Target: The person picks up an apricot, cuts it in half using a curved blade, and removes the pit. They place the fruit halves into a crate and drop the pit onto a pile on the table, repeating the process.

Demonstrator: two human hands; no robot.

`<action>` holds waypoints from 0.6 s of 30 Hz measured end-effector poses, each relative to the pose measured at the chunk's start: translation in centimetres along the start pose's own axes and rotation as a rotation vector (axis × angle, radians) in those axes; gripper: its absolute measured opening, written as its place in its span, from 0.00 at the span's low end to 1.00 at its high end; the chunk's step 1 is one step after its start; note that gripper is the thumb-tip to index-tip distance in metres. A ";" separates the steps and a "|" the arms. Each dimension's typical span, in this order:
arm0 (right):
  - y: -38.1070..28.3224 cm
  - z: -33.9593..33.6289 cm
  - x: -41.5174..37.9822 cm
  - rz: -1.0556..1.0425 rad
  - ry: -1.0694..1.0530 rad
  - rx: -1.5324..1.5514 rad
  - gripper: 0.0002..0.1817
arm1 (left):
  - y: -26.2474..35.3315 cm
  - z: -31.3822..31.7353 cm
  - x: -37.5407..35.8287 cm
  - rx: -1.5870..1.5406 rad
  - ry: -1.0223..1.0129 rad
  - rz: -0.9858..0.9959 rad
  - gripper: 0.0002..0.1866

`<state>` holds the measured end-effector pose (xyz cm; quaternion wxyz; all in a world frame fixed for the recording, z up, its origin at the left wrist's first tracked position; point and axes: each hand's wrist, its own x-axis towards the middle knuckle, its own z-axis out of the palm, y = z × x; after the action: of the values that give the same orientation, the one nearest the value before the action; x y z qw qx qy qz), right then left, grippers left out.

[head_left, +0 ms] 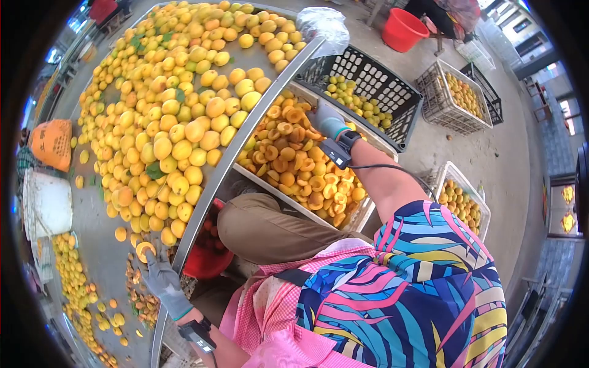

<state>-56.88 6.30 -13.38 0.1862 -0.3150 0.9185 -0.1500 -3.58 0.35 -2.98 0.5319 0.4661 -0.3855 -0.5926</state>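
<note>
Head view: the left hand [164, 281], in a grey glove, had its thumb and fingers closed on a cut apricot [145, 250] near the metal table's [261, 60] edge; its pads were hidden from this angle. The right hand [330, 121] was over the far side of the pale crate [282, 197]; its fingertips blurred into the shadow, so cannot tell whether those fingers were apart or together, or holding anything. The red bucket [205, 262] showed only partly, blocked by the table rim and trouser leg. Round lens edge cut off the far left (people there barely legible).

Materials: smooth round apricots [165, 122] heaped on dull sheet metal, wet-looking cupped apricot halves [300, 162] filling the pale crate, slotted black plastic crate [377, 76] beside it, crumpled clear bag [323, 27] at the table corner, printed cloth sleeve [429, 230], pink checked cloth [270, 294].
</note>
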 end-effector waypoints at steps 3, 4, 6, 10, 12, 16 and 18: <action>-2.9 -2.1 -2.5 -0.075 -0.082 0.028 0.24 | 0.4 2.3 -2.7 0.004 0.073 0.089 0.25; -3.3 -1.7 -3.1 -0.085 0.011 0.089 0.23 | 0.3 2.4 -3.4 0.119 0.001 0.086 0.23; -3.0 -0.8 -4.0 -0.109 0.148 0.173 0.22 | -1.3 1.4 -3.8 0.135 -0.056 -0.015 0.22; -4.3 -1.1 -9.9 -0.160 0.322 0.732 0.17 | -0.8 4.2 -6.5 -0.039 -0.082 -0.056 0.23; -8.0 -4.2 -15.3 -0.080 0.021 1.178 0.14 | 1.1 5.7 -7.0 -0.031 -0.038 -0.068 0.23; -14.5 -6.5 -20.1 -0.328 -0.186 1.282 0.11 | 2.2 5.8 -7.0 -0.089 -0.051 -0.144 0.19; -18.8 -6.3 -22.5 -0.415 -0.309 1.413 0.10 | 2.2 5.8 -7.1 -0.081 -0.038 -0.158 0.19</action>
<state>-33.33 7.36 5.12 0.4388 -0.3047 0.4886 -0.6899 -8.59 6.83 1.66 0.4946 0.4619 -0.3334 -0.6564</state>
